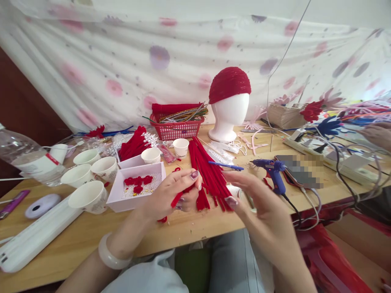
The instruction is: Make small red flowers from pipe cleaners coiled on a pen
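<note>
1. Over the table (189, 228) edge, our left hand (166, 195) holds its grip clamped on a red pipe cleaner (179, 197).
2. Our right hand (262, 215) hovers beside it, fingers spread apart, near the red pipe cleaner pile (210, 171).

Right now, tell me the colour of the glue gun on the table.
The glue gun is blue with a black cord; the head view shows it.
</note>
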Action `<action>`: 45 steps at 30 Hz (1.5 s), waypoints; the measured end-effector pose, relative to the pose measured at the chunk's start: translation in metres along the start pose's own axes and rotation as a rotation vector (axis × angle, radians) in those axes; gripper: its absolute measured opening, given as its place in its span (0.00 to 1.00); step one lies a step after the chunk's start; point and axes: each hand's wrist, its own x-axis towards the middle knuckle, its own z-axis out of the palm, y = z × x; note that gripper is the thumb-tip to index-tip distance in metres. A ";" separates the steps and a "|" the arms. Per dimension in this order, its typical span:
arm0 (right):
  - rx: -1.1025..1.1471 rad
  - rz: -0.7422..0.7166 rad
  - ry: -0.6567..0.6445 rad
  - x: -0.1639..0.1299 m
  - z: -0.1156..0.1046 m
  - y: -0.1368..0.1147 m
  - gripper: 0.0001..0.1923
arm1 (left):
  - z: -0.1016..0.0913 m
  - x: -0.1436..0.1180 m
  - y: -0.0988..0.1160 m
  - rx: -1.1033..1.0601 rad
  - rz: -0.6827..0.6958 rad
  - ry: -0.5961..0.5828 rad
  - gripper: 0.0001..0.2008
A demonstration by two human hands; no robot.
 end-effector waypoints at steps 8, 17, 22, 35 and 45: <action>0.171 0.152 -0.099 -0.005 0.035 -0.013 0.11 | 0.003 -0.004 -0.001 0.433 0.086 0.129 0.12; 0.180 0.295 -0.216 0.000 0.031 -0.006 0.12 | 0.010 -0.004 -0.005 0.958 0.124 0.300 0.11; -0.078 0.187 -0.321 -0.003 0.031 -0.012 0.21 | 0.009 -0.003 -0.005 0.968 0.052 0.253 0.11; -0.252 -0.110 -0.066 -0.014 0.045 -0.012 0.07 | 0.010 -0.001 -0.013 0.759 -0.030 0.255 0.17; 0.075 -0.010 0.132 -0.030 0.049 0.005 0.07 | 0.006 -0.015 -0.013 0.325 0.010 -0.056 0.09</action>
